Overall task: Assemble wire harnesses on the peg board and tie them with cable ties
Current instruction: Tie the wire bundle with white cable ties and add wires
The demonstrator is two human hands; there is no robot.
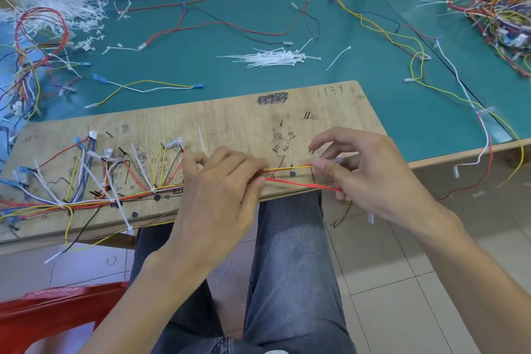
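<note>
A wooden peg board (pixel 235 115) lies across the front edge of the green table. On its left half a wire harness (pixel 94 198) of red, yellow, white and blue wires is bound with several white cable ties. My left hand (pixel 221 190) grips the wire bundle near the board's front edge. From it, red and yellow wires (pixel 290 168) run right to my right hand (pixel 370 172), which pinches their clear connector end between thumb and forefinger. A second red wire (pixel 301 184) runs lower, under my right thumb.
A pile of loose white cable ties (pixel 273 57) lies on the green table (pixel 287 23) behind the board. Loose wires are scattered across the table, with tangled heaps at the far left (pixel 37 46) and far right (pixel 500 8). A red stool (pixel 48 310) stands by my legs.
</note>
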